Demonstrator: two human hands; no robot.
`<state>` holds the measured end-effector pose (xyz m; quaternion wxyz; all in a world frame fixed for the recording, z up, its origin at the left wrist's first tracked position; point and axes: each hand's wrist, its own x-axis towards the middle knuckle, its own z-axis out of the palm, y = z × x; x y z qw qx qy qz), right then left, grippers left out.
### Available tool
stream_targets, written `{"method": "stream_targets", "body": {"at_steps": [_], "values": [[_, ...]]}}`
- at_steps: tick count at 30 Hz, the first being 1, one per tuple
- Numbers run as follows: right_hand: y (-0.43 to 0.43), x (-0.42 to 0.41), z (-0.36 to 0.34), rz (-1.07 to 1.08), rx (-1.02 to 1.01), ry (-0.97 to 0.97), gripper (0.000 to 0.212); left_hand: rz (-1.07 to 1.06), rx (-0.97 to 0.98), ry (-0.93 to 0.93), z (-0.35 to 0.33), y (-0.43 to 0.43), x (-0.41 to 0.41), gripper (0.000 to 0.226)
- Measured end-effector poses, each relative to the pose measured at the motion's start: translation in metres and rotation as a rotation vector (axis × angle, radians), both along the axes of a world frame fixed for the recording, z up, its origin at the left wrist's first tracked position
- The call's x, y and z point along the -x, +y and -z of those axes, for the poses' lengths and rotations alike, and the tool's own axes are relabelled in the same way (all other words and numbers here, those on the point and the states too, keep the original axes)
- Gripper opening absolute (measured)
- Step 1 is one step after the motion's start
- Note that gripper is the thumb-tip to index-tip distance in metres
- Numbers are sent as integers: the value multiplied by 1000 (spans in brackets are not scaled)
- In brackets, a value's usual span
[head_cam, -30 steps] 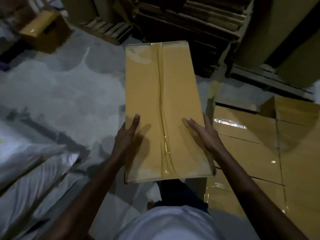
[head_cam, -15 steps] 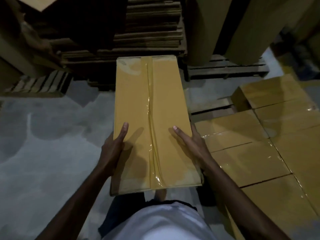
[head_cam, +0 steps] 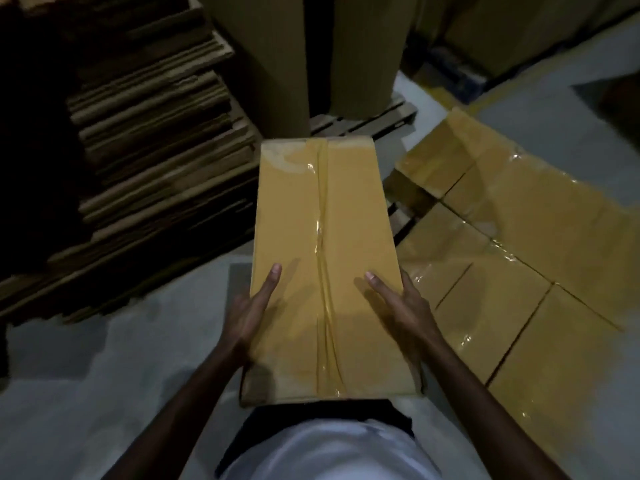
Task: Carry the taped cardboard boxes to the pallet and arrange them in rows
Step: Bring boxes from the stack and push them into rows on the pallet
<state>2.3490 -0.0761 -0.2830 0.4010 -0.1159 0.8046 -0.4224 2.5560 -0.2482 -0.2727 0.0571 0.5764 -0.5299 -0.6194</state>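
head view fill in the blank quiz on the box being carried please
A shiny strip of ____ runs along the middle of the carried box.
The left hand and right hand each lay a ____ on its top.
The rows of boxes already laid lie on the person's ____ side.
Missing words: tape; thumb; right.

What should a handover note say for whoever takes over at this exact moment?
Left hand and right hand hold the carried box by its sides, thumbs on top, clear of the floor.
Done: laid boxes sit in rows to the right.
Bare pallet slats show at their left edge.
Left: set this box down in line with them.
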Motion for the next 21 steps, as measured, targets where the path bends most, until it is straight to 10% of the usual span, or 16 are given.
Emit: {"method": "stream_targets", "body": {"at_steps": [14, 21], "values": [[-148, 102, 56, 457, 10, -59, 63, 373, 131, -66, 45, -207, 202, 85], [-204, 148, 146, 564, -37, -146, 94, 404, 90, -116, 139, -269, 291, 77]]}}
